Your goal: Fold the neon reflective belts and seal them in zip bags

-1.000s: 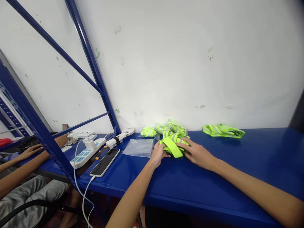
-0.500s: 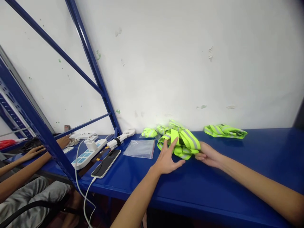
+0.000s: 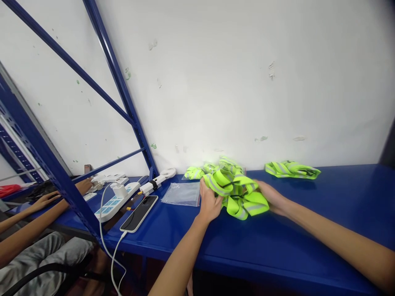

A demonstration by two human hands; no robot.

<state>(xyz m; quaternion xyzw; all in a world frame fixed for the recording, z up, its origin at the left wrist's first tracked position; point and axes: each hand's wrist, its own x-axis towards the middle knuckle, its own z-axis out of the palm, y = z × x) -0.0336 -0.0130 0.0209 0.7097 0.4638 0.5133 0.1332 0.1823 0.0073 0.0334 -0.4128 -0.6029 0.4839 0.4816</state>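
Between my hands is a loosely bunched neon-yellow reflective strap with grey stripes, its loops spread out above the blue table. My left hand grips its left side, fingers wrapped around the band. At the right side, my right hand holds the bundle, its fingertips hidden behind the loops. Just behind lie more neon-yellow bundles against the wall. A clear zip bag lies flat to the left of my left hand.
A folded neon-yellow bundle lies at the back right of the blue table. To the left are a charging phone, a power strip, a handheld fan and a blue rack post. Beyond it, a co-worker's arms rest.
My left hand has closed on the strap's left side. The bundle's loops have opened and dropped lower. My right hand has slipped farther behind it.
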